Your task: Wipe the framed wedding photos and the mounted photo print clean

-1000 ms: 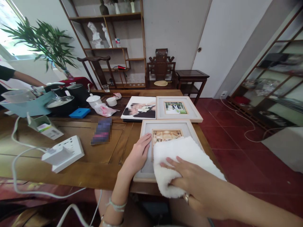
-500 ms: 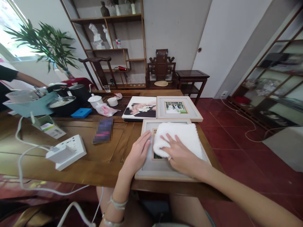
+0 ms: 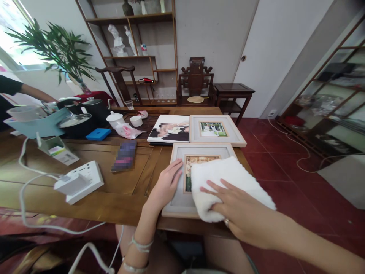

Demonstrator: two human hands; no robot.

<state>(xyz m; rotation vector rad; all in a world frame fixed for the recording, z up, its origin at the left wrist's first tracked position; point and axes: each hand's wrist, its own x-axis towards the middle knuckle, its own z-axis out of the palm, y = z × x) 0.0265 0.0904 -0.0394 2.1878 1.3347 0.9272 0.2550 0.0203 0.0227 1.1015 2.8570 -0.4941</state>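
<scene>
A pale wooden picture frame (image 3: pixel 178 153) lies flat at the near right corner of the wooden table (image 3: pixel 122 190). My left hand (image 3: pixel 167 182) rests flat on its left border, fingers stretched out. My right hand (image 3: pixel 232 207) presses a folded white fluffy cloth (image 3: pixel 225 177) onto the frame's glass, fingers spread on top of the cloth. The cloth covers most of the photo and hangs past the frame's right side.
Behind lie a second framed photo (image 3: pixel 217 130) and an unframed print (image 3: pixel 170 129). A phone (image 3: pixel 124 155), a white power strip (image 3: pixel 81 181) with cable, a blue box (image 3: pixel 97 134), pots (image 3: pixel 74 123) and cups stand to the left. Another person's arm (image 3: pixel 31 92) reaches in at far left.
My right hand has dragged the cloth from the frame's upper part back toward me and to the right, uncovering the top of the photo. My left hand has stayed put.
</scene>
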